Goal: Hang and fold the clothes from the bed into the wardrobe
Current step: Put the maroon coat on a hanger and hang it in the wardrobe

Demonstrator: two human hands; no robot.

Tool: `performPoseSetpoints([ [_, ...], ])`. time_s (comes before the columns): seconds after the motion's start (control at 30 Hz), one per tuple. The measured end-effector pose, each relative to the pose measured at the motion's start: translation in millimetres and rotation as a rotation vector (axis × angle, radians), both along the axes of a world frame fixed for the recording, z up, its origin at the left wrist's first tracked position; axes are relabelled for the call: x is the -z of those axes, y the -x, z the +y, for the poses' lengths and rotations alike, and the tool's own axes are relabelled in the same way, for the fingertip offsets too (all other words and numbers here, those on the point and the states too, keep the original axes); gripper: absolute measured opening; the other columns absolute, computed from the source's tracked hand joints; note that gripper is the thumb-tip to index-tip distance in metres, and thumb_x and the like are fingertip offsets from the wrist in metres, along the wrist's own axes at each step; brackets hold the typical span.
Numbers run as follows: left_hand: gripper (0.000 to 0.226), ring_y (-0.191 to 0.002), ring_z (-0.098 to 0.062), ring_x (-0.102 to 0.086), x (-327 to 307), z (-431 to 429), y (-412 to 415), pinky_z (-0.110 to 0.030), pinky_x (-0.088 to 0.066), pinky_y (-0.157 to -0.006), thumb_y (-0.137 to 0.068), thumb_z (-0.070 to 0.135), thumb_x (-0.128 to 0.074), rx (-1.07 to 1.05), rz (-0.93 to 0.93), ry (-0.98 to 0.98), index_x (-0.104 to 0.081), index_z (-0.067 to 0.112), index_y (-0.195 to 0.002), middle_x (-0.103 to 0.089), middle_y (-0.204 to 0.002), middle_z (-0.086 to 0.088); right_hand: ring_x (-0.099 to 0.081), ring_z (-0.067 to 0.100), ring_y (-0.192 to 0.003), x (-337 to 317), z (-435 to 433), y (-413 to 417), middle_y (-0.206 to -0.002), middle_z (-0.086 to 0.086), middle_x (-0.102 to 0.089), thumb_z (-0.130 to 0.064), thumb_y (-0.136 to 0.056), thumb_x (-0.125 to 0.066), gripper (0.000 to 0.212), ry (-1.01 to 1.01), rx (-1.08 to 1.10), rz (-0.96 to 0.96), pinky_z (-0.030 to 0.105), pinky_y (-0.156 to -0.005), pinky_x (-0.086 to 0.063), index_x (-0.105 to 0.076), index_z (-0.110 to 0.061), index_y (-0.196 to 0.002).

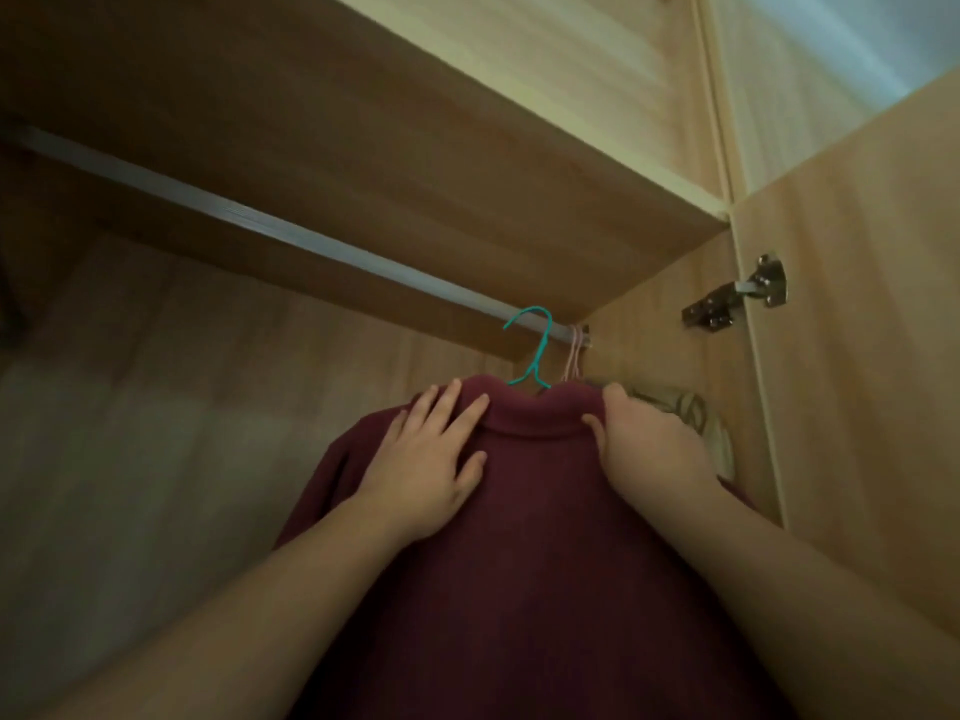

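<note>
A maroon collared shirt (519,563) hangs on a teal hanger (535,350) whose hook sits over the metal wardrobe rail (270,226) near its right end. My left hand (436,459) lies flat on the shirt's left shoulder with straight, spread fingers. My right hand (649,444) grips the right side of the collar and shoulder, thumb in front and fingers curled behind the fabric. The lower part of the shirt runs out of view.
A pale garment (696,413) on pink hangers (574,356) hangs just right of the shirt against the wardrobe's side wall. A wooden shelf (415,148) spans above the rail. The open door with its metal hinge (737,298) stands at the right.
</note>
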State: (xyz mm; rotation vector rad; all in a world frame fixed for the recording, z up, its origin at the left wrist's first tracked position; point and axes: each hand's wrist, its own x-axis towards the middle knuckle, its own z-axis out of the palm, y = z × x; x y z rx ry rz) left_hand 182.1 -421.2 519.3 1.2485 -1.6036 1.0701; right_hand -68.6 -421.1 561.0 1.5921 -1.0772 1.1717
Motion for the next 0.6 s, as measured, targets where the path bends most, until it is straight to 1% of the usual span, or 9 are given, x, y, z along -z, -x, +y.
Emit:
performPoseSetpoints([
  [0.1,0.069,-0.154,-0.021,0.000,-19,-36,-3,-0.045,-0.018,-0.122,-0.092,0.062,-0.014,0.070,0.004,0.048,-0.003,0.041,-0.156,-0.003,-0.168,0.001,-0.066,0.033,-0.078,-22,-15,-3,-0.087,0.005,-0.064,-0.047,-0.100,-0.036,0.027,0.020,0.051,-0.009,0.036,-0.057,-0.038,-0.028,-0.025,-0.087],
  [0.2,0.068,-0.153,-0.021,0.002,-42,-65,-5,-0.046,-0.018,-0.122,-0.093,0.062,-0.013,0.128,-0.005,0.045,0.000,0.042,-0.156,0.000,-0.168,0.002,-0.065,0.035,-0.081,-45,-27,-5,-0.089,0.006,-0.064,-0.048,-0.100,-0.036,0.027,0.002,0.109,-0.044,0.038,-0.059,-0.041,-0.031,-0.024,-0.089],
  [0.27,0.066,-0.153,-0.021,0.003,-57,-84,-3,-0.047,-0.017,-0.122,-0.095,0.061,-0.017,0.175,-0.001,0.018,0.001,0.042,-0.156,0.001,-0.168,0.002,-0.064,0.036,-0.082,-59,-35,-8,-0.091,0.007,-0.065,-0.048,-0.101,-0.036,0.027,-0.004,0.162,-0.057,0.039,-0.061,-0.042,-0.032,-0.023,-0.090],
  [0.37,0.066,-0.153,-0.021,0.005,-80,-110,-1,-0.048,-0.015,-0.122,-0.097,0.062,-0.021,0.247,0.016,-0.052,0.001,0.042,-0.156,0.004,-0.168,0.003,-0.063,0.036,-0.083,-77,-48,-15,-0.093,0.007,-0.065,-0.046,-0.101,-0.036,0.027,-0.001,0.232,-0.066,0.037,-0.060,-0.036,-0.031,-0.022,-0.089],
  [0.47,0.065,-0.153,-0.022,0.005,-96,-132,1,-0.049,-0.013,-0.122,-0.098,0.063,-0.021,0.271,0.016,-0.128,0.002,0.044,-0.155,0.006,-0.168,0.005,-0.064,0.037,-0.089,-93,-58,-22,-0.099,0.010,-0.066,-0.044,-0.101,-0.037,0.026,-0.027,0.284,-0.088,0.037,-0.063,-0.037,-0.033,-0.020,-0.091],
  [0.53,0.064,-0.154,-0.023,0.004,-102,-144,2,-0.049,-0.013,-0.122,-0.099,0.062,-0.021,0.286,0.020,-0.186,0.002,0.044,-0.155,0.005,-0.168,0.004,-0.064,0.037,-0.093,-101,-62,-26,-0.103,0.011,-0.066,-0.043,-0.102,-0.037,0.025,-0.051,0.326,-0.093,0.036,-0.064,-0.037,-0.036,-0.020,-0.094],
  [0.6,0.064,-0.154,-0.024,0.002,-103,-152,3,-0.049,-0.013,-0.121,-0.100,0.061,-0.022,0.306,0.026,-0.208,0.000,0.043,-0.156,0.002,-0.168,0.002,-0.064,0.035,-0.094,-105,-65,-29,-0.105,0.010,-0.066,-0.043,-0.102,-0.038,0.025,-0.078,0.348,-0.090,0.036,-0.065,-0.037,-0.044,-0.018,-0.101],
])
